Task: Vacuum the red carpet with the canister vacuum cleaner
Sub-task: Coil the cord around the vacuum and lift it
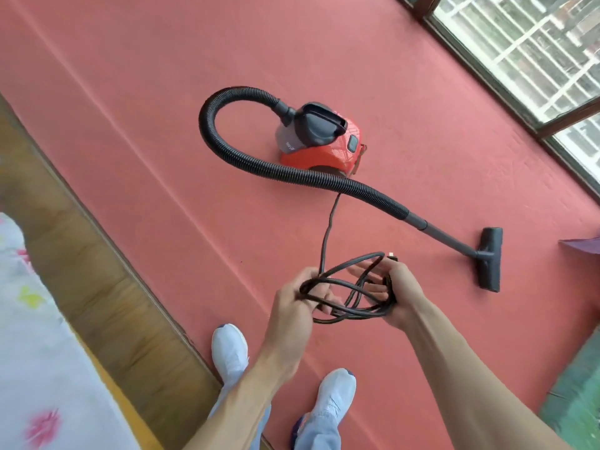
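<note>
L hand (293,298) + R hand (401,287) both curled round coiled pwr cord (357,315); canister vac (324,144) sits on red carpet (162,157).

Bright, even daylight from window (532,56) at upper right; shadows faint. Wide-angle bending at frame edges. Patterned fabric (39,368) at lower left blurred.

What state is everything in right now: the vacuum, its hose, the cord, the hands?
Vacuum cleaner: standing on the carpet, nobody holding it.
Hose: curved in a loop, attached to the vacuum cleaner.
Floor head: lying on the carpet, untouched.
Cord: partly coiled, one strand running to the vacuum cleaner.
Plug: unplugged, by the right hand.
Left hand: grips the cord loops.
Right hand: holds the coils.
</note>
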Available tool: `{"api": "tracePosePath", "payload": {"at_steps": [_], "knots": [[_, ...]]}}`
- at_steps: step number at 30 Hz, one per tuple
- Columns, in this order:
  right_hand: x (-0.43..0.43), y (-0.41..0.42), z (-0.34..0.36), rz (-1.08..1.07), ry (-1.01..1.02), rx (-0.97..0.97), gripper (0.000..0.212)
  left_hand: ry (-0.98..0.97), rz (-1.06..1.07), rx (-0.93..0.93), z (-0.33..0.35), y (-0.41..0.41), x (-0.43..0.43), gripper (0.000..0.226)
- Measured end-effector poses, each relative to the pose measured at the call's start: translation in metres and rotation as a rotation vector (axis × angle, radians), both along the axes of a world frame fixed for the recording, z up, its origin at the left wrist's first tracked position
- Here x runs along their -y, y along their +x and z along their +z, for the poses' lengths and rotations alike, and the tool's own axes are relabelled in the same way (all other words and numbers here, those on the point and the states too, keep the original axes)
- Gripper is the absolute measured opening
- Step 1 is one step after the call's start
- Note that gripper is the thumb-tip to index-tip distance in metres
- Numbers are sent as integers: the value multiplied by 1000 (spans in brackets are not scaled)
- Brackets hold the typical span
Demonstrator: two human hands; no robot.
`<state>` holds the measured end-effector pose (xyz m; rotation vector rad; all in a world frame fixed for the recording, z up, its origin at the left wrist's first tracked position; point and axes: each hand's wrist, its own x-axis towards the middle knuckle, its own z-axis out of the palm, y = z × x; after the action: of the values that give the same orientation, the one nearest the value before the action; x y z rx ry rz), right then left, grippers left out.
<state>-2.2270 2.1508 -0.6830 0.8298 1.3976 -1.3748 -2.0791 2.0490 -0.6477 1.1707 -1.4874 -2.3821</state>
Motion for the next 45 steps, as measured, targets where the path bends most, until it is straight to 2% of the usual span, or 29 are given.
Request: {"api": "tracePosePath", "payload": {"at_steps": [2,4,6,8,10,13,17,22,25,28,30,35,38,41,43,45], "knots": [[13,8,-6,46,-39,30,26,-6,-37,-24,9,14,1,25],[28,15,-11,62,-85,40,49,-16,-62,-69,16,27,5,24],[46,22,-11,47,-185,60,58,-30,-41,-81,20,39,13,22],[67,25,-7,-13,-290,84,55,-15,10,-54,22,48,23,31],[90,25,-1,-89,-308,64,48,-11,43,-48,25,54,37,34],[113,26,1,-179,-253,-24,18,-58,67,-25,29,64,59,41],[116,32,6,-143,-101,-121,8,-82,243,47,25,75,70,21],[95,60,21,-7,-8,-112,20,-86,591,259,2,61,69,30],[82,75,36,188,30,-126,26,211,730,314,-12,38,72,27],[73,83,50,285,37,-156,27,497,660,287,-22,18,72,26],[65,85,55,309,33,-155,29,613,572,238,-24,8,70,27],[42,85,63,340,-1,-94,20,524,282,399,-28,-14,53,33],[31,82,68,391,-42,-79,12,675,177,368,-34,-26,41,33],[25,73,65,436,-37,-90,14,805,204,317,-48,-38,33,27],[22,65,60,401,6,-94,8,802,302,334,-59,-45,31,25],[19,59,54,324,109,-128,14,771,388,365,-66,-51,33,22]]}}
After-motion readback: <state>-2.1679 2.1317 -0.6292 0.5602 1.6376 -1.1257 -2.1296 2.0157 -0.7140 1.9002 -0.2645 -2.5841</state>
